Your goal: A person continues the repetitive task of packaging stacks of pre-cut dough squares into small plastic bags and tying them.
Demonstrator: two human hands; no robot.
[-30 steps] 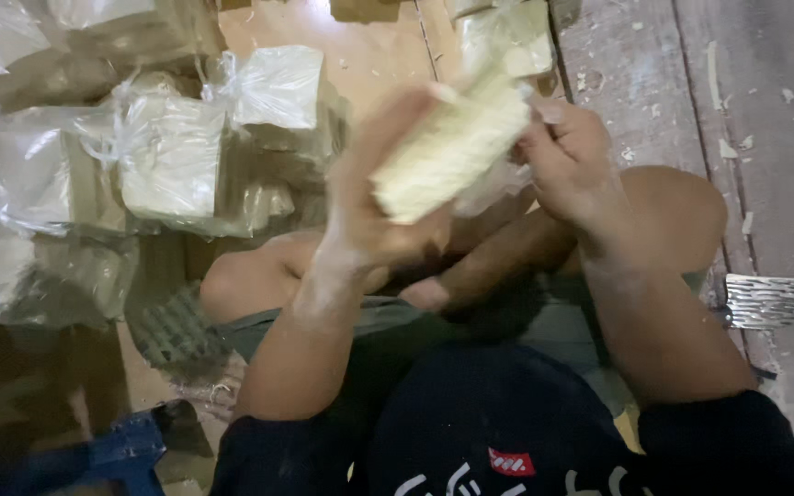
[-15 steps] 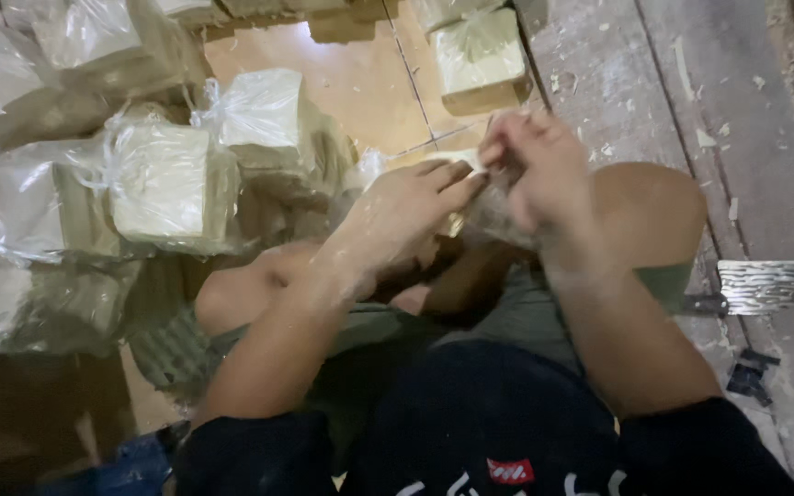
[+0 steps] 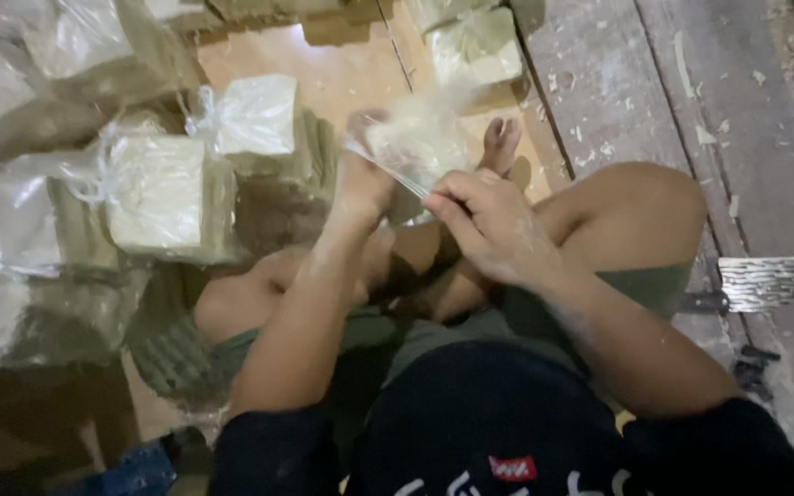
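Clear plastic bag holding a pale, crumbly block (image 3: 420, 138) sits between the person's two hands, above the crossed bare legs and just in front of a bare foot (image 3: 500, 142); there is one such bag in hand. The left hand (image 3: 363, 179) closes its grip around the bag's left side, while the right hand (image 3: 493, 225) pinches a stretched strip of plastic film at the bag's near edge between thumb and fingers. Half a second ago both hands met closer to the knee with the bag bunched under them; now the bag is raised further out and the film is drawn taut. That taut film runs on a slant from upper left to lower right; the blurred block itself shows no clear long axis. To the right, one ridged metal scraper blade (image 3: 769, 280) lies on the grey plank floor (image 3: 691, 110). To the left, at least five tied clear bags of pale blocks (image 3: 163, 193) lie heaped together, and further off one more bagged block (image 3: 475, 46) rests on the tan wooden board (image 3: 323, 78).
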